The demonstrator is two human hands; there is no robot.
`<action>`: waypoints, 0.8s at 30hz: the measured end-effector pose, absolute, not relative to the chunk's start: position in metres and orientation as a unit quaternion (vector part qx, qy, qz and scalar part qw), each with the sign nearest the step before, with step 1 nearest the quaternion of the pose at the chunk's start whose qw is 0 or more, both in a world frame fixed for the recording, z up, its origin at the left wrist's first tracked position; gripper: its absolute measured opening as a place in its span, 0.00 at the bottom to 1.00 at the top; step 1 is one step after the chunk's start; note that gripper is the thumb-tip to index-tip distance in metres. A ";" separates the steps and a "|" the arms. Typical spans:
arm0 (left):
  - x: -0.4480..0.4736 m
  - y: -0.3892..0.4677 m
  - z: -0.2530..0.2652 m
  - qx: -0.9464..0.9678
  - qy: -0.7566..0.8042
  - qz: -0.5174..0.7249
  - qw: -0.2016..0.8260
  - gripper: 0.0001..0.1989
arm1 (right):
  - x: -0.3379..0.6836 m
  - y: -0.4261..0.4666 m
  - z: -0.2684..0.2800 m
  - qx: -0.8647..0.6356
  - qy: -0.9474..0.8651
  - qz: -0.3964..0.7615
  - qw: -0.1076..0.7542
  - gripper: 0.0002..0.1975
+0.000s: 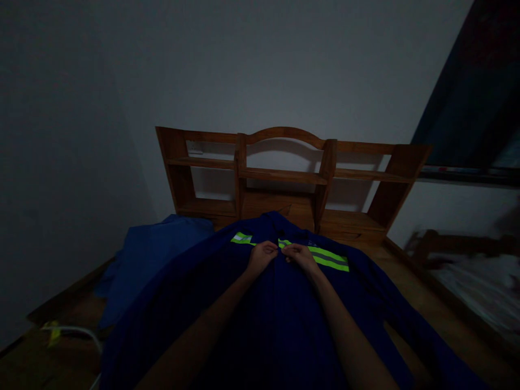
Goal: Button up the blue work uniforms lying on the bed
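A dark blue work jacket [280, 319] with yellow-green reflective strips lies spread out in front of me, its collar toward the wooden shelf. At the front edge of the chest, my left hand [263, 257] pinches the jacket's fabric near the strip. Close beside it, my right hand [299, 257] pinches the opposite side of the same front opening. The fingertips of both hands almost meet at the middle line. Whether a button or a snap sits between them is too small and dark to tell.
A wooden shelf unit [284, 174] stands against the wall behind the jacket. Blue folded cloth [154, 260] lies to the left, with a white cable [77, 328] below it. A dark window [475, 92] and a wooden piece with pale fabric [483, 281] are at the right.
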State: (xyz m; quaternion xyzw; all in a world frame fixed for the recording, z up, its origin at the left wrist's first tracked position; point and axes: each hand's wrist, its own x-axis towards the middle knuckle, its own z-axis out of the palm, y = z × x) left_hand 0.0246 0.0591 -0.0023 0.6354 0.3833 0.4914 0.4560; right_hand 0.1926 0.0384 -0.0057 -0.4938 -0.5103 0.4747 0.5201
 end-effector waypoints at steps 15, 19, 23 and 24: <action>0.024 0.061 -0.006 0.575 0.397 0.481 0.530 0.13 | 0.188 0.029 0.007 -0.506 -0.513 0.460 0.519 0.14; 0.024 0.064 -0.009 0.583 0.395 0.482 0.521 0.14 | 0.188 0.028 0.009 -0.500 -0.525 0.458 0.515 0.13; 0.025 0.067 -0.013 0.596 0.407 0.481 0.499 0.12 | 0.187 0.028 0.008 -0.492 -0.542 0.449 0.512 0.15; 0.025 0.067 -0.014 0.596 0.409 0.480 0.497 0.11 | 0.187 0.029 0.007 -0.491 -0.547 0.445 0.512 0.15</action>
